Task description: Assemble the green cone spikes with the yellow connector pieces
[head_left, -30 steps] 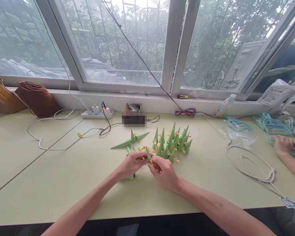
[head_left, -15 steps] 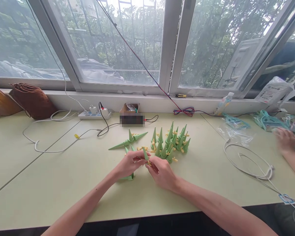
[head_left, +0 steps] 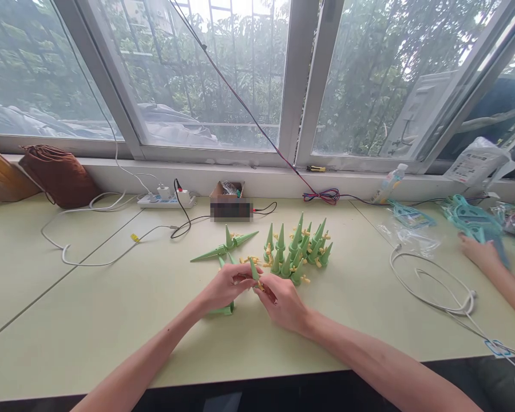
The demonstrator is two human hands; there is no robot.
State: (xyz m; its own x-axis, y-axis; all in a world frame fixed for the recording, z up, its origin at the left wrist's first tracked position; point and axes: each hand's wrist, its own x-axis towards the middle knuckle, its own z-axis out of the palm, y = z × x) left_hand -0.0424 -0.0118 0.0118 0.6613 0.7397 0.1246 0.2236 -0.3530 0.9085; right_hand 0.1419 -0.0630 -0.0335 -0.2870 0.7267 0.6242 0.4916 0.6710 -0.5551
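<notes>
Between my two hands a green cone (head_left: 254, 269) is held tilted, with a small yellow piece at its lower end. My left hand (head_left: 227, 286) pinches the cone from the left. My right hand (head_left: 283, 297) has its fingers closed at the yellow piece and the cone's base. Just beyond my right hand stand several upright green cones (head_left: 298, 246) with yellow pieces on them. Green cones lying flat (head_left: 214, 253) are beyond my left hand, and another (head_left: 225, 310) lies partly hidden under it. Loose yellow pieces (head_left: 252, 260) lie behind the held cone.
At the right, another person's hand (head_left: 483, 254) is at teal bagged items (head_left: 472, 217). A looped grey cable (head_left: 395, 269) lies nearer. Along the back are a power strip (head_left: 167, 200), a small box (head_left: 227, 191), a bottle (head_left: 390, 183) and a brown bag (head_left: 58, 177).
The other person's hand at the right has moved left, beside the teal items, which have shifted. My own hands and the held cone look nearly unchanged.
</notes>
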